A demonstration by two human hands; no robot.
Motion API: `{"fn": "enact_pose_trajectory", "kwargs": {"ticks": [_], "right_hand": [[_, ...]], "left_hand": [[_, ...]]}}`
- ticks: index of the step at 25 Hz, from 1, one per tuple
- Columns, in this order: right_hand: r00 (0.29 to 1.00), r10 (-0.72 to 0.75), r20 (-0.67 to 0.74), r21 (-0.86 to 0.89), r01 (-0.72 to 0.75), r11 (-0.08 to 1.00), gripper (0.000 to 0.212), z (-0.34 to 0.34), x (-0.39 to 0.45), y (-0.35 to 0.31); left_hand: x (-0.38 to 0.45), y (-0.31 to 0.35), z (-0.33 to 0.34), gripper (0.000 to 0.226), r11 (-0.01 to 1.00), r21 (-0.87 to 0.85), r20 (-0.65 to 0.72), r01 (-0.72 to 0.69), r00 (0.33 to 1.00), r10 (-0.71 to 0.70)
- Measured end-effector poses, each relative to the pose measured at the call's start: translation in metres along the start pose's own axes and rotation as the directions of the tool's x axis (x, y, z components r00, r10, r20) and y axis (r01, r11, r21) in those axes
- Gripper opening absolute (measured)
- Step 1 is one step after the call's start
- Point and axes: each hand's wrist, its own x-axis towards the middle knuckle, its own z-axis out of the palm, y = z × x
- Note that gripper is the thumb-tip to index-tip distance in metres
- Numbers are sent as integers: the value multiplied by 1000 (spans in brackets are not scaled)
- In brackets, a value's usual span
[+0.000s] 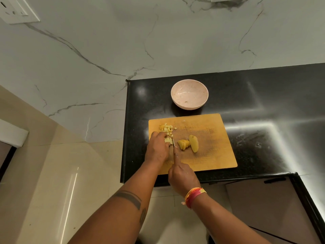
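A wooden cutting board [211,150] lies on a black counter. My left hand [157,148] holds down a pale strip of potato [168,140] at the board's left side, fingers curled over it. My right hand [182,175] grips a knife [173,143]; its forefinger lies along the blade's back, and the blade stands right beside the left fingertips. Small potato cubes [167,129] are piled just beyond the left hand. A sliced potato piece [183,144] and a potato half [194,143] lie in the board's middle.
A pale pink bowl [189,94] stands on the black counter [263,103] behind the board. The counter's left edge drops to a beige tiled floor [61,173]. A marble wall [123,41] with a socket plate [15,9] rises behind. Cabinet fronts [263,199] sit below right.
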Motion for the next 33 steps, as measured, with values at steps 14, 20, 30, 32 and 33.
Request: {"fn": "enact_pose_trajectory", "kwargs": {"ticks": [14,20,30,32,33], "right_hand": [[988,-24,-153,75,36,997,71,-37,-10,22],[993,-31,-116,15,33,999,74,-36,-13,27],[997,-55,-59,-53,52,997,77,-29,-26,28],[998,-45,-32,-64,43,997,79,-24,-32,25],[999,-40,-26,-70,38,997,79,-22,-35,24]], "left_hand": [[-9,9,18,36,958,-112,129,-265,952,278],[-11,12,18,33,966,-117,63,-230,969,238],[-37,-5,4,35,966,-143,31,-217,974,224],[-47,-14,2,35,973,-93,16,-209,977,212],[-51,-18,1,36,978,-72,12,-198,980,200]]}}
